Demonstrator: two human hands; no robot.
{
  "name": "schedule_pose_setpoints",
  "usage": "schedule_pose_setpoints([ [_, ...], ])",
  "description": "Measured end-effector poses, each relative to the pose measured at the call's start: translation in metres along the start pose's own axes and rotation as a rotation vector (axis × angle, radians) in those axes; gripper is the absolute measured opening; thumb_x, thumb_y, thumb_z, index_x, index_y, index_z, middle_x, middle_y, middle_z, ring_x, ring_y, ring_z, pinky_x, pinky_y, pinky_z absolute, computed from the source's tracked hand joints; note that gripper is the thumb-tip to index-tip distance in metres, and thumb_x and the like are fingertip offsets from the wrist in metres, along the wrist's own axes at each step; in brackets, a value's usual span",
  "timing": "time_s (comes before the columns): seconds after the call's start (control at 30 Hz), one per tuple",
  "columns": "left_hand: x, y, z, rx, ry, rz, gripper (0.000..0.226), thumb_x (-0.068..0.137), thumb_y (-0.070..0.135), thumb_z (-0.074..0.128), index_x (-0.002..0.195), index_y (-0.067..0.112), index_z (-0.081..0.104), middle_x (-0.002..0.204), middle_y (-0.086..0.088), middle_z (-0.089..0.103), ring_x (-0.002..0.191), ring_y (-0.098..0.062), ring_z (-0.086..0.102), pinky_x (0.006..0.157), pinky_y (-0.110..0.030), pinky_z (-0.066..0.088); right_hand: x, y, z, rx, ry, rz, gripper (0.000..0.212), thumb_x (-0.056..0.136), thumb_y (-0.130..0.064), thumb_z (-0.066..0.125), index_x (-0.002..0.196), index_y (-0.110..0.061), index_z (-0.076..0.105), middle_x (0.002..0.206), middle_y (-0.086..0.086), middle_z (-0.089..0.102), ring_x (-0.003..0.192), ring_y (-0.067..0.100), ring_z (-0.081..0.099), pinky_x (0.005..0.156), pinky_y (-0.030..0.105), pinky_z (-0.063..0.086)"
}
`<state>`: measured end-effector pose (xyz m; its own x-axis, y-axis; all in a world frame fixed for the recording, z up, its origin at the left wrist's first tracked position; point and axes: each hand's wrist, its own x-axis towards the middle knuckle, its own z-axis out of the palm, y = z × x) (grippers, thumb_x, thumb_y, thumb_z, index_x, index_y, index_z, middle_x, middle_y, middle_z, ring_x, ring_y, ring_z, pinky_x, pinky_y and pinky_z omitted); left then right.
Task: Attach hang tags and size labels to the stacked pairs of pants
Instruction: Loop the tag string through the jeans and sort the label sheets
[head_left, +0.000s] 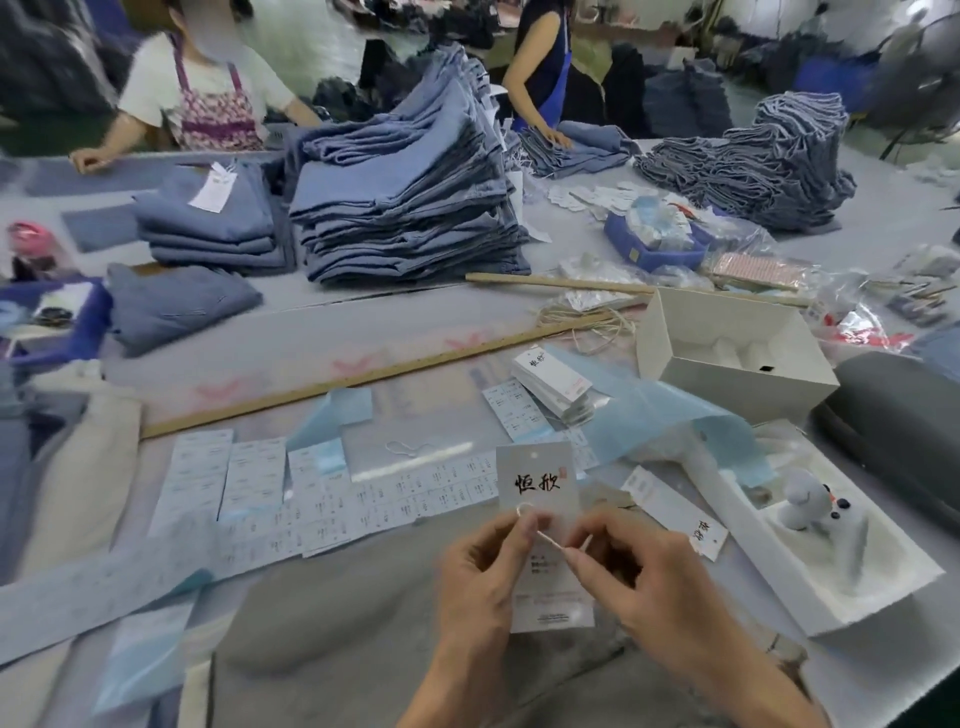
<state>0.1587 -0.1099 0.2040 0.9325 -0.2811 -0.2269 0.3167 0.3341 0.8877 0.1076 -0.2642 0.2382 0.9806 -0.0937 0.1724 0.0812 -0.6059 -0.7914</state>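
Observation:
A white hang tag (540, 480) with black brush lettering is held upright in front of me. My left hand (480, 577) pinches a loop of pale string (548, 538) against the tag's lower half. My right hand (644, 577) pinches the other end of that string. Grey pants (332, 623) lie flat under my hands. A stack of more hang tags (553, 382) sits further back. Sheets of size labels (249, 483) are spread to the left. A tall stack of blue pants (410, 208) stands at the back.
An open white box (727, 348) and a white tray with a small toy figure (810, 504) lie to the right. Long wooden sticks (363, 374) cross the table. Two people stand behind the far table edge. Blue trays (654, 244) and plastic bags clutter the back right.

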Motion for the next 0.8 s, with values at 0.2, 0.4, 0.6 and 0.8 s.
schedule_pose_setpoints([
  [0.2, -0.002, -0.001, -0.017, -0.038, 0.095, 0.032, 0.022, 0.073, 0.037, 0.078, 0.086, 0.020, 0.083, 0.087, -0.006, 0.079, 0.072, -0.010, 0.071, 0.062, -0.021, 0.054, -0.008, 0.001, 0.005, -0.126, -0.021, -0.075, 0.019, 0.083, -0.016, 0.078, 0.085, -0.032, 0.067, 0.068, -0.018, 0.060, 0.050, 0.001, 0.041, 0.050, 0.014, 0.034],
  [0.4, -0.005, -0.008, -0.027, 0.296, 0.112, 0.288, 0.009, 0.084, 0.040, 0.079, 0.088, 0.033, 0.080, 0.084, 0.006, 0.078, 0.077, -0.008, 0.072, 0.069, -0.022, 0.054, -0.007, -0.016, 0.019, -0.258, 0.285, -0.195, 0.018, 0.085, -0.022, 0.073, 0.102, -0.027, 0.074, 0.103, -0.014, 0.061, 0.048, 0.005, 0.048, 0.057, 0.013, 0.044],
  [0.6, -0.008, -0.003, -0.030, 0.608, 0.100, 0.696, 0.010, 0.091, 0.031, 0.069, 0.100, 0.031, 0.073, 0.088, 0.016, 0.071, 0.079, -0.001, 0.069, 0.069, -0.025, 0.056, 0.009, -0.034, 0.046, -0.089, 0.303, -0.227, 0.008, 0.082, -0.014, 0.080, 0.088, -0.019, 0.079, 0.091, -0.008, 0.066, 0.065, 0.011, 0.062, 0.058, 0.020, 0.050],
  [0.8, -0.010, 0.004, -0.037, 0.653, 0.107, 0.699, 0.008, 0.091, 0.029, 0.072, 0.094, 0.027, 0.078, 0.086, 0.016, 0.070, 0.077, -0.002, 0.068, 0.067, -0.025, 0.055, 0.011, -0.035, 0.058, -0.054, 0.296, -0.217, 0.006, 0.088, -0.017, 0.071, 0.088, -0.024, 0.071, 0.088, -0.013, 0.066, 0.074, 0.006, 0.063, 0.064, 0.016, 0.049],
])
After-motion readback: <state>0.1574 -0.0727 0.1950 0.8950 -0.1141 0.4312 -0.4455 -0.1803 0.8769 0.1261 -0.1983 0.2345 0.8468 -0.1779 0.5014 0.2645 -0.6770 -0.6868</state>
